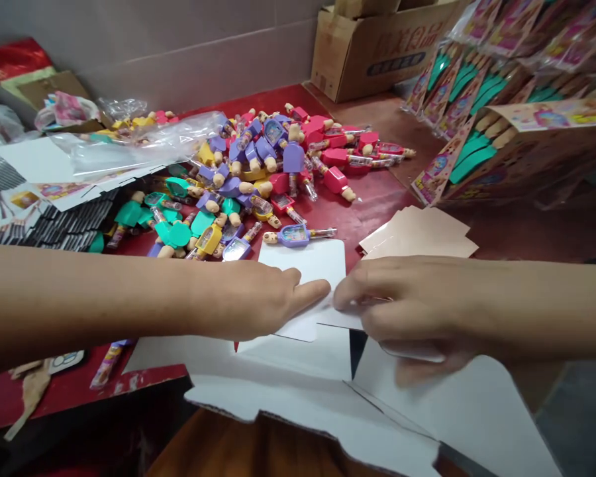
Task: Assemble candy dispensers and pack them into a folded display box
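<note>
My left hand [263, 298] rests on a sheet of white cardboard [322, 255], its index finger stretched out along the surface and its other fingers largely hidden below. From the right, my right hand [402, 305] bends its fingers around a white cardboard flap [340, 319], close to the left fingertip. Its lower fingers are blurred. Nearer to me lies a larger white cardboard blank [278, 384], with cut edges and fold lines, reaching past the table edge. Just beyond the left hand, a purple toy with a clear candy tube [294, 235] lies across the sheet's far edge.
A heap of purple, red, green and yellow candy toys [258, 159] covers the red table [372, 192]. Peach-coloured cards [422, 232] lie at right. Filled display boxes [516, 152] stand behind them, near a brown carton [372, 50]. Clear plastic film [149, 146] lies at left.
</note>
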`<state>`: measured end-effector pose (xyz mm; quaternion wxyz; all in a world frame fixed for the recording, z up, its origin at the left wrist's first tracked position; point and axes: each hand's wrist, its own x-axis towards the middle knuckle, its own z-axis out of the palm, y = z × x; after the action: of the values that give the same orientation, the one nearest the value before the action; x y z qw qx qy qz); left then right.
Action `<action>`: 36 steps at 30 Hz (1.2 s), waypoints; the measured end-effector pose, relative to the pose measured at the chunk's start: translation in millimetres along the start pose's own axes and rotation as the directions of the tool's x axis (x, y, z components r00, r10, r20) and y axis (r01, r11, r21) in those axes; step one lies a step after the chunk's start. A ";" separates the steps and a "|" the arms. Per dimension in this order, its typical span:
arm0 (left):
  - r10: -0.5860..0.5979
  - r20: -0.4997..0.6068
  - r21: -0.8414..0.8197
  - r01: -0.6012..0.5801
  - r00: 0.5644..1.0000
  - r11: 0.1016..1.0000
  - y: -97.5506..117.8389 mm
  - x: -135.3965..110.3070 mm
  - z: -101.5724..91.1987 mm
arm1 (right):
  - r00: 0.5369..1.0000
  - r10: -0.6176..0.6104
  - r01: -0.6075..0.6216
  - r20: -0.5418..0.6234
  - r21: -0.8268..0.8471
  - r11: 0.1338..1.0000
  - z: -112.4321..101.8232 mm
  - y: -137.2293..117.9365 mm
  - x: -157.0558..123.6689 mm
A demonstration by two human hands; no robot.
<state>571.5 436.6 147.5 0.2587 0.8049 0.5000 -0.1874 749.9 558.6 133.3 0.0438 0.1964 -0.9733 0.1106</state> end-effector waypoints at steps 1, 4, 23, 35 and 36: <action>-0.005 0.002 0.020 0.005 1.000 1.000 -0.6 0.4 -0.1 | 1.000 -0.004 0.007 -0.022 0.125 0.992 3.6 5.2 -2.5; -0.074 0.011 0.122 0.072 0.997 0.990 -5.8 2.5 3.1 | 0.997 0.012 0.040 -0.080 0.611 0.790 20.3 19.7 -11.8; -0.252 0.137 -0.262 0.280 0.958 0.924 -45.4 3.6 12.0 | 0.891 0.385 -0.168 -0.241 0.613 0.772 69.5 -3.9 -8.7; -0.168 -0.794 -0.483 -0.439 0.584 0.757 -57.5 -53.9 82.5 | 0.786 0.594 -0.514 -0.169 0.354 0.781 86.0 -11.4 -9.0; -0.243 -0.777 -0.487 -0.310 0.580 0.817 -51.0 -48.6 88.1 | 0.791 0.589 -0.514 -0.167 0.340 0.787 86.0 -13.3 -6.5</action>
<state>500.8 367.6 93.0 0.2342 0.6904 0.5770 0.3681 757.5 529.0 51.5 0.1107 -0.1115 -0.9474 0.2788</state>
